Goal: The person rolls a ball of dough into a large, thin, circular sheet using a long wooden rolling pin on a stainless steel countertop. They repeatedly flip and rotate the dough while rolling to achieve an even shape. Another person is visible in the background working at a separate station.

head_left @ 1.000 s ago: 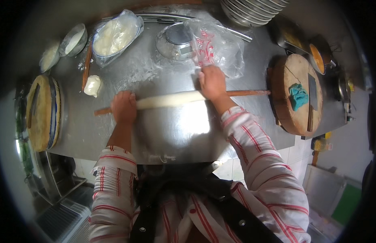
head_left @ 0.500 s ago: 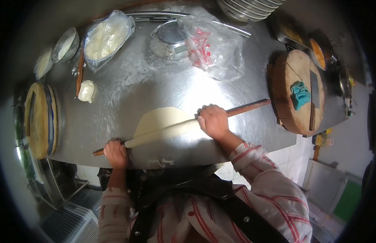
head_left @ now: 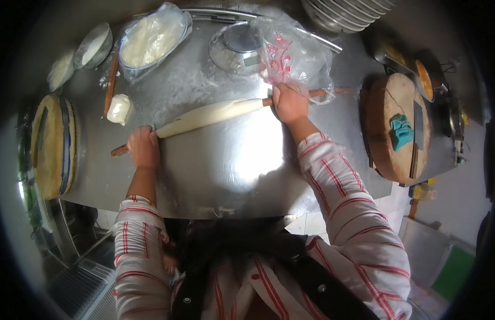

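Observation:
A long wooden rolling pin (head_left: pixel 268 101) lies slantwise over the steel table, its right end farther from me. Around its middle is wrapped a pale sheet of dough (head_left: pixel 210 118). My left hand (head_left: pixel 144 146) is closed round the pin just left of the dough, with the pin's tip sticking out past it. On the other side, my right hand (head_left: pixel 290 103) grips the pin a little beyond the dough's right end. A clear plastic bag (head_left: pixel 301 53) with red print touches the pin's right part, close to that hand.
A dough lump (head_left: pixel 119 110) sits beside another wooden stick (head_left: pixel 111 88) at left. Behind stand a bagged bowl of dough (head_left: pixel 154 42), a metal bowl (head_left: pixel 95 47) and a scale (head_left: pixel 239 49). A round chopping board (head_left: pixel 383 128) with a teal cloth (head_left: pixel 401 132) is at right.
Both hands have pushed the rolling pin away from me across the table. The flat part of the dough sheet is now rolled up round the pin. The pin has reached the plastic bag.

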`<control>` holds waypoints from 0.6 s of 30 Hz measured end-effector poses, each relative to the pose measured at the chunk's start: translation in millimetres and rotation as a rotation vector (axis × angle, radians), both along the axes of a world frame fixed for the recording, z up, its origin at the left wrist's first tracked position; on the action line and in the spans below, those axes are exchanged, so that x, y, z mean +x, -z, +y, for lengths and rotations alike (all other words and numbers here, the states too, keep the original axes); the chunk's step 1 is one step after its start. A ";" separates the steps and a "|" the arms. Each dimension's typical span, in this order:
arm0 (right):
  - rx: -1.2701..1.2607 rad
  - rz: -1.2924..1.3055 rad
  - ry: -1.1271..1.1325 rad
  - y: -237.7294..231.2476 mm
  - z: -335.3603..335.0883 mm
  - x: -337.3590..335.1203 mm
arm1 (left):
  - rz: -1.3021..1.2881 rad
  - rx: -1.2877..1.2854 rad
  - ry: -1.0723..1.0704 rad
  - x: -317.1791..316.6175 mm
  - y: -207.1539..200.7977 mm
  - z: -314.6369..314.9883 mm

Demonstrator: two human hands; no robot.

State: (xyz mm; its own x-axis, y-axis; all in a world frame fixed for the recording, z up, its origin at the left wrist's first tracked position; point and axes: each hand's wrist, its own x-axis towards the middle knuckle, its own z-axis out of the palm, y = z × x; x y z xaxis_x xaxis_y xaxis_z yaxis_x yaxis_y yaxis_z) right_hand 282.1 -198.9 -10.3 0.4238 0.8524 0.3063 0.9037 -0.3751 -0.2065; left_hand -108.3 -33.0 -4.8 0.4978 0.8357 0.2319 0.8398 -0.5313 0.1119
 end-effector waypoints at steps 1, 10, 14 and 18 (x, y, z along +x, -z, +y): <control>-0.049 0.035 0.019 -1.8 13.4 10.3 | 0.041 -0.049 -0.015 4.9 -2.2 6.8; 0.094 -0.023 -0.155 -12.5 -106.0 -40.4 | 0.301 -0.015 -0.034 -59.2 26.2 -97.0; 0.143 0.125 -0.011 -18.5 12.4 25.3 | 0.101 -0.212 -0.077 9.6 -21.6 9.2; 0.020 0.124 -0.111 -21.1 47.1 30.1 | 0.004 -0.235 -0.049 22.5 -15.9 40.9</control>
State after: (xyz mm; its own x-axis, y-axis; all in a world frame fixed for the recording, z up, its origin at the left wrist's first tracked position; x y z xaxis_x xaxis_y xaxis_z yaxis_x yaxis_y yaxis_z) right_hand 312.2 -151.8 10.8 0.3631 0.8904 0.2746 0.9064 -0.2694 -0.3253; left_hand -85.8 7.9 11.1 0.4558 0.8897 0.0266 0.8646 -0.4496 0.2244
